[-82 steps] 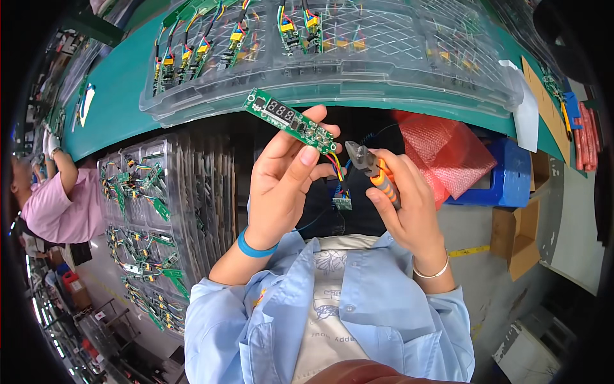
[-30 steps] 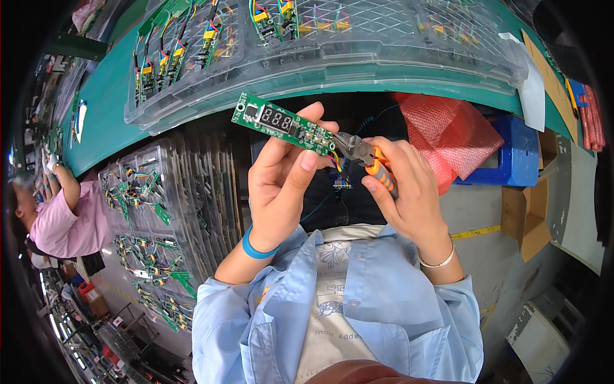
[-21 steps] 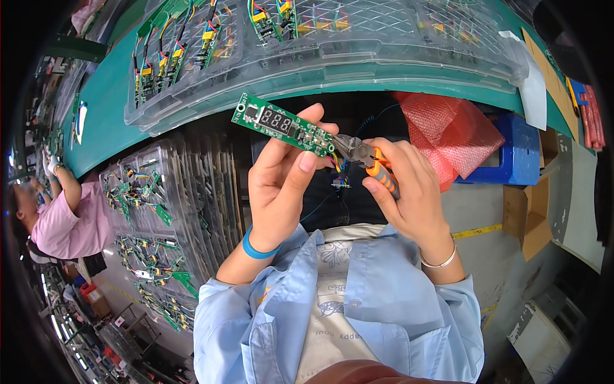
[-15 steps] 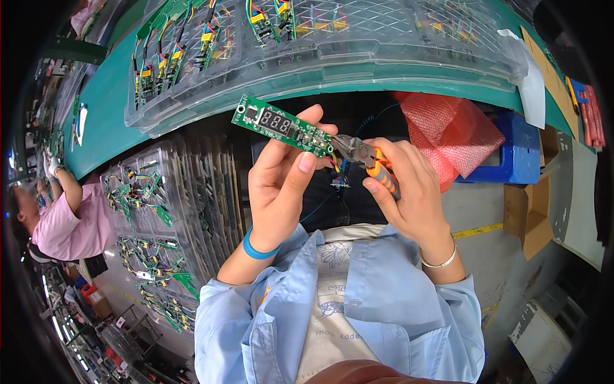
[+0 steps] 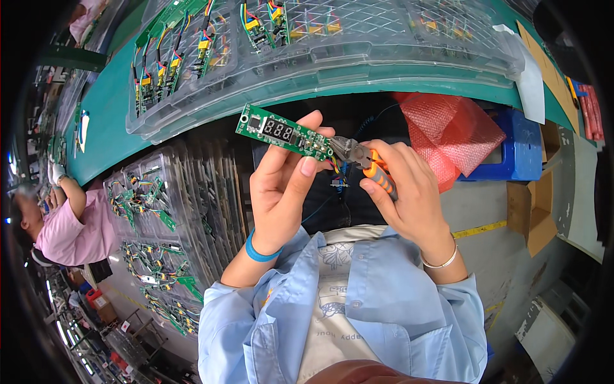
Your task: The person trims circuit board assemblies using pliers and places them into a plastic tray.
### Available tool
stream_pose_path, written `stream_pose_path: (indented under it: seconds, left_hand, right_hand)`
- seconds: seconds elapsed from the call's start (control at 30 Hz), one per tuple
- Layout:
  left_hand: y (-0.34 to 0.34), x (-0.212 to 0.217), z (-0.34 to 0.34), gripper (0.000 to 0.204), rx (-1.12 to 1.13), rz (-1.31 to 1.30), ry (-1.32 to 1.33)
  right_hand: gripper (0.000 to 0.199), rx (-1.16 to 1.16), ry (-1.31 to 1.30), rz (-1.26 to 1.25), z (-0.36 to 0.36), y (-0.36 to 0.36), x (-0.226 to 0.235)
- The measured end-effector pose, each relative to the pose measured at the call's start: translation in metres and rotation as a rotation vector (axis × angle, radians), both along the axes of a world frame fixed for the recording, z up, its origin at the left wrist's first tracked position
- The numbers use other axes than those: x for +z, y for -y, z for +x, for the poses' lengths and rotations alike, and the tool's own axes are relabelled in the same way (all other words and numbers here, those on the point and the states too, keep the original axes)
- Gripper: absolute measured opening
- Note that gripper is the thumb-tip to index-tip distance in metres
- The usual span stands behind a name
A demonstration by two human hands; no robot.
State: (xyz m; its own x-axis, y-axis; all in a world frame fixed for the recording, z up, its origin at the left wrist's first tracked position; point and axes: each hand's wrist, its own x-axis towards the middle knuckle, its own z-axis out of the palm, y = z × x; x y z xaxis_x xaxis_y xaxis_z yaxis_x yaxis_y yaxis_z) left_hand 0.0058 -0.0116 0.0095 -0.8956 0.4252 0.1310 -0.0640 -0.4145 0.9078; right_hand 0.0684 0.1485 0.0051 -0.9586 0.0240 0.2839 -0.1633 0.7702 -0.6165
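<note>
Green and narrow, sitting pinched between thumb and fingertips of the left hand: circuit board with a small number display, held up just below the near edge of the green workbench. Gripping a pair of orange-handled cutters, fingers of the right hand wrapped shut around the handles. Meeting the right end of the board with the metal nose, right where short coloured wires are hanging down to a small connector; hard to tell whether the blades are closed on a lead or only resting against it. Judging from this, trimming at that end of the board seeming to be in hand and not finished, board and cutters touching and neither set down. Lying on the bench above, clear plastic trays holding similar boards with coloured wires; more such trays stacked low at the left, filled with wired boards, so apparently many pieces either waiting or already done, no telling which. Sitting under the bench to the right, a red mesh bag against a blue crate. Working at far left, another person in a pink top.
</note>
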Motion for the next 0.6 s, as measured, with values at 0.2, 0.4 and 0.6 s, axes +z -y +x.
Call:
stream_pose_path:
  seconds: [0.2, 0.4, 0.6]
  left_hand:
    - [-0.0014, 0.0004, 0.0009, 0.036, 0.012, 0.000, 0.014]
    - [-0.0013, -0.0025, 0.0002, 0.035, 0.011, 0.004, 0.019]
    - [-0.0036, 0.0013, 0.0001, 0.034, 0.029, 0.063, 0.065]
  right_hand:
    - [0.037, 0.010, 0.010, 0.000, 0.0008, -0.0013, -0.0008]
    - [0.037, 0.029, 0.028, -0.105, 0.0023, 0.0018, -0.0045]
    - [0.036, 0.027, 0.021, -0.097, 0.0009, -0.0001, -0.0023]
